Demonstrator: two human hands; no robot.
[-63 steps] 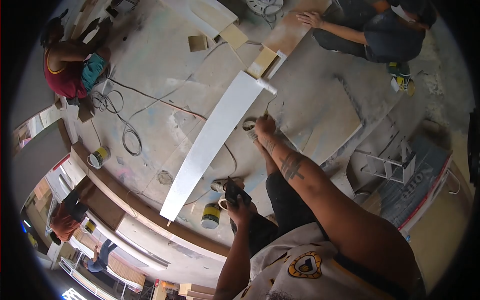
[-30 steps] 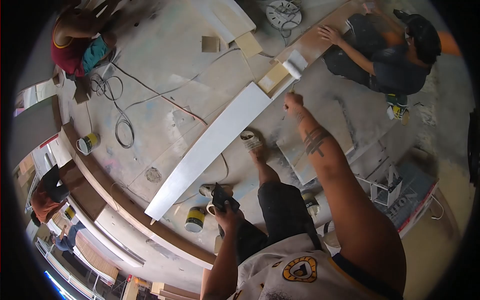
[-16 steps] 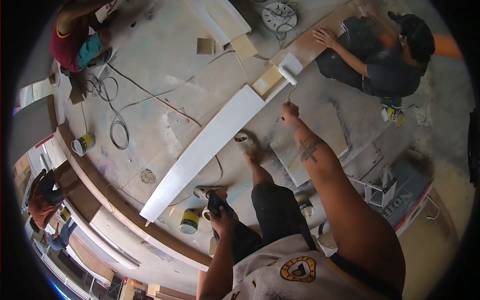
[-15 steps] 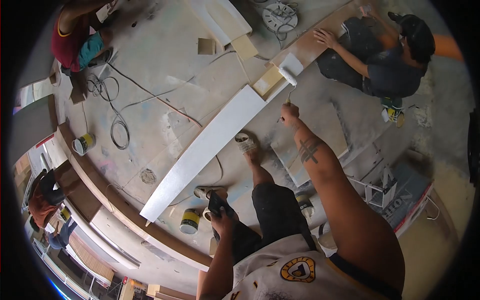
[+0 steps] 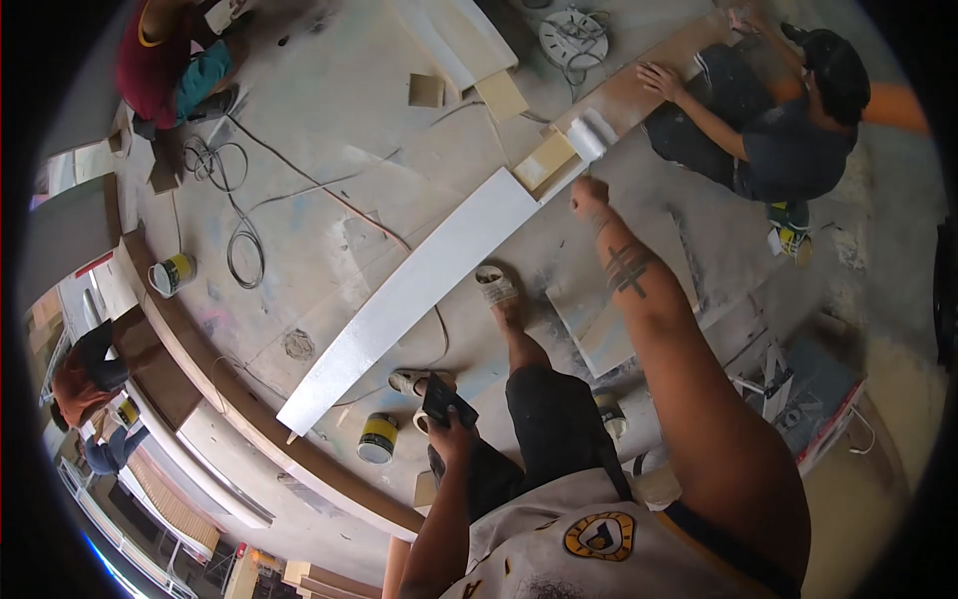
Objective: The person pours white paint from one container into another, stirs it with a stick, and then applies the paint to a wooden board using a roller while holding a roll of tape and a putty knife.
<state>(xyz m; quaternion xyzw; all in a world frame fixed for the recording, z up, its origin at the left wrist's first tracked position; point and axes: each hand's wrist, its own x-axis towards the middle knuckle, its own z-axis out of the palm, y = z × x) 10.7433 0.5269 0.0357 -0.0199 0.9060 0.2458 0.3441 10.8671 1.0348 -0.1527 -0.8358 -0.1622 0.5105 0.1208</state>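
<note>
My right hand (image 5: 590,195) is closed around the handle of a paint roller (image 5: 591,142), arm stretched out ahead. The white roller sleeve, somewhat blurred, lies on a white-painted patch of a long brown board; its wire frame hardly shows. Nearer to me is a long tapering panel (image 5: 409,295) with a glossy white face, and a tan recessed piece (image 5: 547,162) sits between it and the patch. Low by my left leg, my left hand (image 5: 452,435) grips a dark flat phone (image 5: 441,399).
A co-worker (image 5: 788,125) crouches at the right with one hand on the brown board (image 5: 649,85). Another person (image 5: 170,70) squats at upper left. Paint cans (image 5: 377,439) stand on the floor, cables (image 5: 244,255) run across it, and a curved wooden piece (image 5: 200,364) lies left.
My right hand has moved slightly up and right, pushing the roller away from me along the board. The white patch looks a little farther right. My left hand keeps the phone.
</note>
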